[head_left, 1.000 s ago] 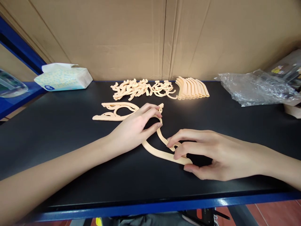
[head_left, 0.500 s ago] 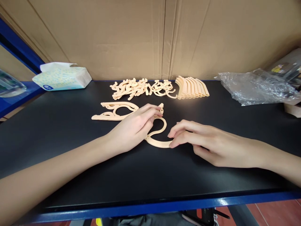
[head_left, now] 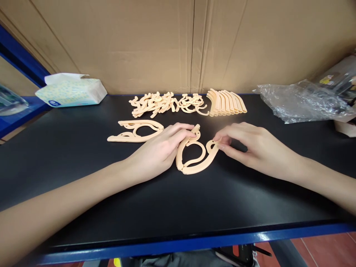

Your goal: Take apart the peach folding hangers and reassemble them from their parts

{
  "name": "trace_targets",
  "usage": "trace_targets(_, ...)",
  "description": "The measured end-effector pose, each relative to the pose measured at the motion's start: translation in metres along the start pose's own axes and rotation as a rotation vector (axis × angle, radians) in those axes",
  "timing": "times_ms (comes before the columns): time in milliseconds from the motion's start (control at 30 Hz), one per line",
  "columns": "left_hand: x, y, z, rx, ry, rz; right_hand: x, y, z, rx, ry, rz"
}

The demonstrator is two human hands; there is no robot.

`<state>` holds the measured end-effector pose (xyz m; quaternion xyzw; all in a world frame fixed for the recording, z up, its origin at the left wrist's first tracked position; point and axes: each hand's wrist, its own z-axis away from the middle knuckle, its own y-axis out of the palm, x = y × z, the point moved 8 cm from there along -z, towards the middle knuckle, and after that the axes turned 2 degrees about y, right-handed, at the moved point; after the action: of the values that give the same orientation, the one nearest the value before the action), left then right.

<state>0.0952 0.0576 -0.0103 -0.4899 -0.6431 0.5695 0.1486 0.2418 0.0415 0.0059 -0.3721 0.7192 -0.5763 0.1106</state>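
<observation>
A cream plastic folding hanger (head_left: 198, 167) lies on the black tabletop between my hands, its two arms bent up around a curved hook. My left hand (head_left: 164, 150) grips the hanger's left arm, fingers over its upper part. The tip of the right arm is pinched between the thumb and fingers of my right hand (head_left: 244, 142). Just left of and beyond my left hand rests a second folded hanger (head_left: 133, 138), partly hidden by that hand.
Along the back lie a heap of cream hanger arms (head_left: 154, 104), several hooks (head_left: 191, 102) and a row of curved hanger pieces (head_left: 226, 102). A tissue pack (head_left: 72, 91) stands back left; a clear plastic bag (head_left: 300, 102) lies back right. Cardboard (head_left: 125, 44) walls the rear.
My right hand has moved up and away, swinging the hanger's right arm upward so both arms fold around the hook. My left hand stays on the left arm.
</observation>
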Motion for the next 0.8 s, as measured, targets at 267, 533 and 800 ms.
trace_targets(267,-0.004,0.000,0.000,0.023,0.008,-0.029,0.000,0.003,0.001,0.045,0.032,-0.054)
trace_targets(533,-0.012,0.000,0.002,0.064,0.057,-0.049,0.003,0.008,-0.001,0.106,-0.045,-0.015)
trace_targets(800,-0.008,0.005,0.002,0.091,0.054,-0.051,0.020,0.021,0.004,0.245,-0.212,-0.092)
